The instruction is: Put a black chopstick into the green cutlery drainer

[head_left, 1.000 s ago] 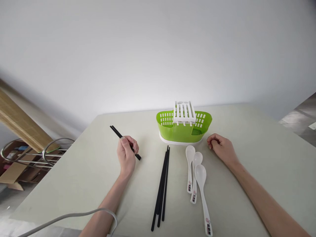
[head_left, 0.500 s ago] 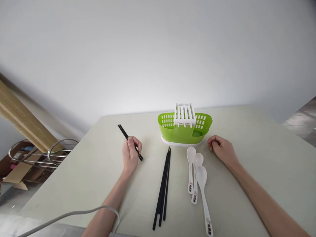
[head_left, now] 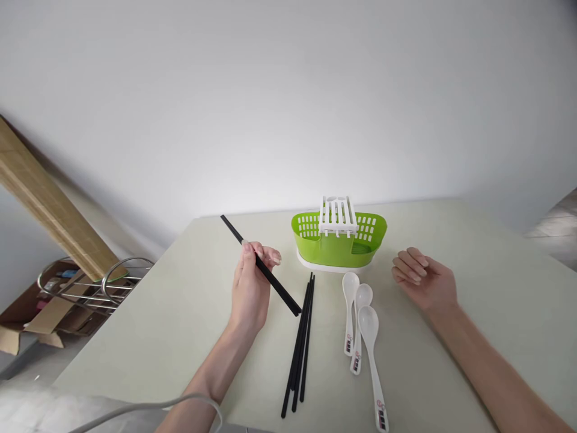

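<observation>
My left hand [head_left: 252, 288] grips a pair of black chopsticks [head_left: 280, 290] between thumb and fingers, raised at a slant over the table's left half. Its other fingers are loosely bent. Beside their lower end, a bunch of several black chopsticks [head_left: 301, 349] lies on the table. My right hand [head_left: 426, 279] is palm up at the right, fingers curled in, with nothing visible in it. Three white spoons lie between the hands: one on the left [head_left: 349, 307], one in the middle [head_left: 358, 337] and one in front [head_left: 372, 349]. Behind them stands a green cutlery basket [head_left: 336, 249].
A white slatted rack [head_left: 338, 216] sits across the basket's middle. The pale table [head_left: 180, 313] meets a white wall. A grey cable [head_left: 148, 406] crosses my left forearm. To the left are a metal rack [head_left: 121, 276], cardboard boxes [head_left: 49, 319] and a leaning cardboard length [head_left: 54, 204].
My left hand has moved right with the chopsticks and turned, their lower end now near the bunch. My right hand has shifted right and rolled palm up. The view has shifted slightly.
</observation>
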`<state>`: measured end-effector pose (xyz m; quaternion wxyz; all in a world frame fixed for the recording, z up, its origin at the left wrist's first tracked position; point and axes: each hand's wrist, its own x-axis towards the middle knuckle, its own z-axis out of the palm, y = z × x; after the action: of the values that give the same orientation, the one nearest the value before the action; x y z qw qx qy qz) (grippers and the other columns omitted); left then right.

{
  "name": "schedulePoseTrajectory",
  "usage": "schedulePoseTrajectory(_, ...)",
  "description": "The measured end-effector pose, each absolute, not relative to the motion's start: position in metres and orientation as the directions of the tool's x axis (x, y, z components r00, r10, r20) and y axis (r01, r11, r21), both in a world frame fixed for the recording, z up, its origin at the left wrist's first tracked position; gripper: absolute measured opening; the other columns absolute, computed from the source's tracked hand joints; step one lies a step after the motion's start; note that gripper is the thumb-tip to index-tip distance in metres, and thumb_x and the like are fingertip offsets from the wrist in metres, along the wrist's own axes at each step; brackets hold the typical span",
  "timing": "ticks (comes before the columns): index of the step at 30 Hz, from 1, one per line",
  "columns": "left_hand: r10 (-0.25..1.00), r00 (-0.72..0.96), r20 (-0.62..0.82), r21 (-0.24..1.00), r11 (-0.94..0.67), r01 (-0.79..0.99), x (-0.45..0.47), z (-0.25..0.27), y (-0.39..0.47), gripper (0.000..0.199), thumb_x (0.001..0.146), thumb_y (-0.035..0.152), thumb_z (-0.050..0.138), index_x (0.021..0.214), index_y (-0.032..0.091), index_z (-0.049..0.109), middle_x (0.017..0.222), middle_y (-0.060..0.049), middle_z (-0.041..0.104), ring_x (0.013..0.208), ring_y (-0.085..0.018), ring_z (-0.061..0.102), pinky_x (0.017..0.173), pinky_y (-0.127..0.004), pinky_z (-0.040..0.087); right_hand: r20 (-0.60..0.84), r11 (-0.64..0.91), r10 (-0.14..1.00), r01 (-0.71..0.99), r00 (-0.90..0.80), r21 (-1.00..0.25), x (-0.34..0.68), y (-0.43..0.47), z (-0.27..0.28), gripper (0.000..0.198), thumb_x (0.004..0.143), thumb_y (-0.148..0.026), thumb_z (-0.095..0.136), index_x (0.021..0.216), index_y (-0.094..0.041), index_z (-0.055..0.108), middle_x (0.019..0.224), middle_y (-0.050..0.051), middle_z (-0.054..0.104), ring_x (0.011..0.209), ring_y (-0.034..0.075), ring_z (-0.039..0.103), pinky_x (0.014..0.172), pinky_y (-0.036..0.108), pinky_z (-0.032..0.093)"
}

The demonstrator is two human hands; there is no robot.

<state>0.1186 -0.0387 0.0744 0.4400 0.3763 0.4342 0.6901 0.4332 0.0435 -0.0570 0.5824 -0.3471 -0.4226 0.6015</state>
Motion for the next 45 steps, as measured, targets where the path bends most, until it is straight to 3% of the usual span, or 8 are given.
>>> schedulePoseTrajectory(3, 0.948, -0.296, 0.119, 0.926, -0.213, -0.312, 0.137, 0.085, -0.046, 0.042, 0.098, 0.06, 0.061, 0.081, 0.023, 0.052, 0.077, -0.001, 0.057, 0.082, -0.018, 0.058, 0.082, -0.032, 0.049, 0.044, -0.102, 0.964, -0.518, -0.263, -0.85, 0.433, 0.031, -0.052, 0.042, 0.08, -0.038, 0.062, 0.066, -0.028, 0.023, 0.057, -0.009, 0.014, 0.043, 0.012, 0.007, 0.036, 0.026, 0.017)
schedulePoseTrajectory(6, 0.954, -0.284, 0.098, 0.916, -0.198, -0.349, 0.158, 0.094, -0.051, 0.042, 0.1, 0.059, 0.06, 0.08, 0.023, 0.052, 0.078, -0.001, 0.057, 0.08, -0.018, 0.057, 0.082, -0.032, 0.049, 0.01, -0.248, 0.888, -0.497, -0.46, -0.832, 0.427, 0.024, -0.049, 0.03, 0.074, -0.049, 0.07, 0.073, -0.029, 0.048, 0.06, -0.006, 0.037, 0.041, 0.011, 0.021, 0.031, 0.023, 0.012)
schedulePoseTrajectory(11, 0.972, -0.235, 0.03, 0.871, -0.14, -0.471, 0.199, 0.1, -0.049, 0.036, 0.103, 0.054, 0.056, 0.084, 0.024, 0.055, 0.086, -0.003, 0.063, 0.087, -0.019, 0.063, 0.082, -0.032, 0.049, 0.078, -0.302, 0.799, -0.509, -0.597, -0.806, 0.419, 0.026, -0.045, 0.05, 0.066, -0.065, 0.085, 0.1, -0.029, 0.076, 0.088, 0.006, 0.068, 0.07, 0.021, 0.064, 0.056, 0.031, 0.053)
schedulePoseTrajectory(14, 0.974, -0.21, 0.085, 0.891, -0.169, -0.422, 0.225, 0.104, -0.042, 0.036, 0.107, 0.054, 0.047, 0.087, 0.025, 0.056, 0.093, -0.004, 0.068, 0.1, -0.02, 0.065, 0.089, -0.033, 0.047, 0.119, -0.345, 0.684, -0.463, -0.72, -0.816, 0.418, 0.027, -0.05, 0.06, 0.071, -0.07, 0.084, 0.114, -0.029, 0.08, 0.106, 0.012, 0.075, 0.095, 0.029, 0.072, 0.075, 0.04, 0.058)
schedulePoseTrajectory(20, 0.963, -0.195, 0.185, 0.941, -0.23, -0.247, 0.256, 0.107, -0.025, 0.039, 0.11, 0.052, 0.038, 0.091, 0.023, 0.057, 0.094, -0.004, 0.072, 0.104, -0.019, 0.066, 0.092, -0.032, 0.044, 0.287, -0.402, 0.454, -0.481, -0.844, -0.779, 0.41, 0.024, -0.058, 0.058, 0.094, -0.06, 0.072, 0.137, -0.02, 0.072, 0.116, 0.017, 0.074, 0.093, 0.026, 0.073, 0.078, 0.039, 0.058)
schedulePoseTrajectory(26, 0.948, -0.22, 0.229, 0.958, -0.259, -0.119, 0.254, 0.092, -0.009, 0.044, 0.109, 0.056, 0.039, 0.102, 0.022, 0.065, 0.099, -0.006, 0.073, 0.102, -0.019, 0.066, 0.095, -0.033, 0.047, 0.173, -0.464, 0.511, -0.439, -0.842, -0.769, 0.406, 0.027, -0.056, 0.039, 0.104, -0.046, 0.066, 0.129, -0.019, 0.077, 0.081, 0.002, 0.062, 0.055, 0.008, 0.058, 0.053, 0.021, 0.048)
schedulePoseTrajectory(33, 0.942, -0.225, 0.25, 0.968, -0.236, 0.088, 0.238, 0.082, -0.005, 0.044, 0.107, 0.056, 0.045, 0.11, 0.023, 0.074, 0.112, -0.007, 0.072, 0.108, -0.02, 0.063, 0.097, -0.032, 0.046, 0.101, -0.431, 0.595, -0.423, -0.798, -0.797, 0.407, 0.033, -0.057, 0.033, 0.1, -0.045, 0.072, 0.118, -0.018, 0.082, 0.07, -0.005, 0.045, 0.046, 0.003, 0.037, 0.044, 0.017, 0.033)
schedulePoseTrajectory(45, 0.986, 0.006, 0.167, 0.939, -0.161, 0.305, 0.168, 0.11, -0.003, 0.06, 0.097, 0.069, 0.055, 0.11, 0.016, 0.079, 0.064, 0.004, 0.034, 0.056, -0.01, 0.03, 0.052, -0.027, 0.025, 0.025, -0.439, 0.596, -0.353, -0.802, -0.826, 0.404, 0.034, -0.06, 0.036, 0.098, -0.048, 0.074, 0.11, -0.015, 0.082, 0.064, -0.006, 0.045, 0.044, 0.002, 0.028, 0.041, 0.017, 0.025)
